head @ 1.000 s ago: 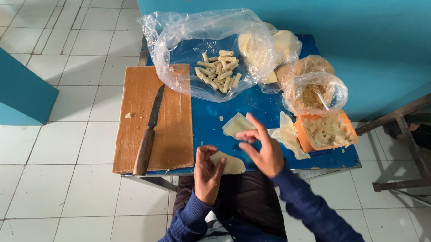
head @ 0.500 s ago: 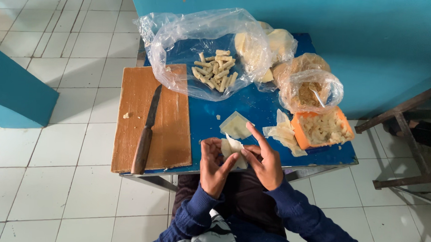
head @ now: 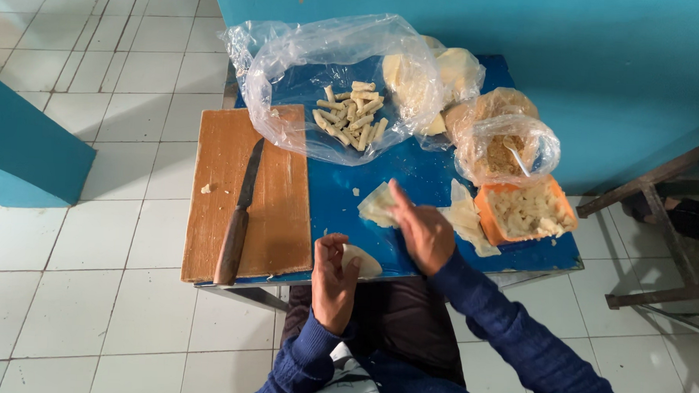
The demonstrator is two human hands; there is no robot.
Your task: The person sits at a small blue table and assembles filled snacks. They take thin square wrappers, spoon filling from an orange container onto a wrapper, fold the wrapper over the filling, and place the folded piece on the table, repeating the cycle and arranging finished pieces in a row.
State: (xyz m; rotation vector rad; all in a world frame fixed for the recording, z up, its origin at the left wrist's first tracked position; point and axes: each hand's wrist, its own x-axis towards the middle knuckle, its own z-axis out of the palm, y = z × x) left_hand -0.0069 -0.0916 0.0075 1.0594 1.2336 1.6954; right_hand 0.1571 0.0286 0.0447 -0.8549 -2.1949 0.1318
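My left hand point(head: 333, 277) holds a pale folded dough wrapper point(head: 360, 260) at the near edge of the small blue table point(head: 342, 200). My right hand point(head: 422, 231) reaches forward over the table with its fingers on another thin dough sheet point(head: 378, 205); nothing is clearly gripped in it. More loose sheets point(head: 463, 216) lie beside an orange tub of crumbly filling point(head: 525, 210). Several finished rolled pieces point(head: 351, 115) rest on an open clear plastic bag point(head: 322, 79).
A wooden cutting board point(head: 241, 193) lies on the table's left with a wooden-handled knife point(head: 239, 216) on it. Bagged dough point(head: 435, 75) and a bag with a spoon point(head: 506, 148) sit at the back. A blue wall, tiled floor and metal frame point(head: 658, 230) surround the table.
My hands were together folding a wrapper at the table's edge; now they have parted. The left keeps the folded piece and the right has moved forward to a sheet on the table.
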